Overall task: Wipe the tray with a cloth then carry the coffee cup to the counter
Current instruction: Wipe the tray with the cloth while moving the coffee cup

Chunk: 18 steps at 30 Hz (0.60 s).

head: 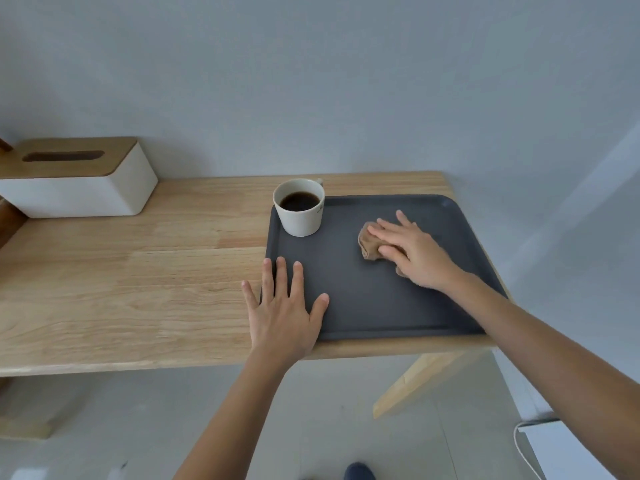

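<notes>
Two hands work at a wooden table (138,271) whose right end carries a dark tray (363,299), near rim close to the table edge. The left hand (284,313), fingers spread, pins the near-left corner, likely against sliding; the right hand (412,251) lies flat mid-tray. The full coffee cup (301,216) stands far-left, apart from the brown cloth (369,244) under that palm, open tray between.

Matt dark tray (363,306), probably plastic; crumpled brown cloth (367,244); smooth glazed cup (302,220); pale grained wood table (138,271).
</notes>
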### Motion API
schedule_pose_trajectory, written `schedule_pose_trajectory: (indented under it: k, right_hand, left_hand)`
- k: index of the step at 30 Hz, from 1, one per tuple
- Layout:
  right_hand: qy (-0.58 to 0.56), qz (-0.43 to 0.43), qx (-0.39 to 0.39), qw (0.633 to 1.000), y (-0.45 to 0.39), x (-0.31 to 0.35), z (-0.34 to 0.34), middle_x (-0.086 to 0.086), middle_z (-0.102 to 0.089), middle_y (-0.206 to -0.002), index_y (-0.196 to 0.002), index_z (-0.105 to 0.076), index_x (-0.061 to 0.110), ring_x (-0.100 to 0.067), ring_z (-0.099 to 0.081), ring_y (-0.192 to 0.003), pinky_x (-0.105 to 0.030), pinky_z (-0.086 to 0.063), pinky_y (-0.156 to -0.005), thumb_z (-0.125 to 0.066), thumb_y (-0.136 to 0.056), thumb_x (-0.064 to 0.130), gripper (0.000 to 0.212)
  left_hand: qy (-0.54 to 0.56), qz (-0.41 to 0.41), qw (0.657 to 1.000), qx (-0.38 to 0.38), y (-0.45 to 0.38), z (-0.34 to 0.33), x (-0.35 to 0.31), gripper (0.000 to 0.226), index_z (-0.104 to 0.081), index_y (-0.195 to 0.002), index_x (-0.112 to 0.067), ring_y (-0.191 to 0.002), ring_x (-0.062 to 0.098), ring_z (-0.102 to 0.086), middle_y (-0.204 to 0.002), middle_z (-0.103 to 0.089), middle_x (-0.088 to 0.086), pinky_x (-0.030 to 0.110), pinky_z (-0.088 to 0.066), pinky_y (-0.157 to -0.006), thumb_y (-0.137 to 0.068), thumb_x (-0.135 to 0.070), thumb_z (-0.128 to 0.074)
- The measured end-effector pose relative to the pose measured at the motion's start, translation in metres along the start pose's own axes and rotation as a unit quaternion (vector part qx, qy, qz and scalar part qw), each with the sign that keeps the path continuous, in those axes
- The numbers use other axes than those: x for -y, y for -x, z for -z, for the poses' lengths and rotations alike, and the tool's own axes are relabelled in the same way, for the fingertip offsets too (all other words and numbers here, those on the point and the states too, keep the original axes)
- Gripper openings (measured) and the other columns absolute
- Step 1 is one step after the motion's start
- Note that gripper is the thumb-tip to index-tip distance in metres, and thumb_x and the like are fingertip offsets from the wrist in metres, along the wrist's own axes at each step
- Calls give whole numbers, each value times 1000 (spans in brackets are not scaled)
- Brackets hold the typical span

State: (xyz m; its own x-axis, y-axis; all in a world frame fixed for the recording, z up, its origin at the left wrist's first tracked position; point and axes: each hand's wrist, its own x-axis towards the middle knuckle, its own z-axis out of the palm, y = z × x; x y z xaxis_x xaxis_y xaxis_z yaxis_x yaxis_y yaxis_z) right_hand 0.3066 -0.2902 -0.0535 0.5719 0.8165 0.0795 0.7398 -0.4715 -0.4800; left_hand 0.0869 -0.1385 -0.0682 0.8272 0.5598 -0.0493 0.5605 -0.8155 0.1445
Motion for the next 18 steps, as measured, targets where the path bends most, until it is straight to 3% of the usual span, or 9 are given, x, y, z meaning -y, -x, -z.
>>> schedule_pose_trajectory:
  k: [3,10,18]
  right_hand:
    - [16,-70,-34,997,-40,-33,16,-1,-30,-156,-144,-38,26,-34,-5,-148,-56,-5,-118,-43,-99,24,45]
    - [11,-115,-59,992,-26,-23,10,-4,-24,-158,-146,-34,22,-33,-7,-148,-53,-8,-118,-42,-99,19,48]
    - [-17,8,-6,1000,78,15,4,11,-25,-155,-145,-35,29,-10,-9,-147,-30,-12,-118,-44,-99,23,48]
  left_hand:
    - [0,1,1000,3,-1,0,-1,86,0,-153,-22,-148,25,19,-163,4,6,57,5,-116,-79,-66,5]
    - [-8,10,1000,-19,1,-2,-4,77,-3,-153,-21,-149,25,15,-163,0,5,58,4,-116,-89,-64,-6]
    - [-14,7,1000,-12,0,-2,-4,81,-2,-153,-22,-149,24,16,-163,0,5,58,3,-116,-85,-65,0]
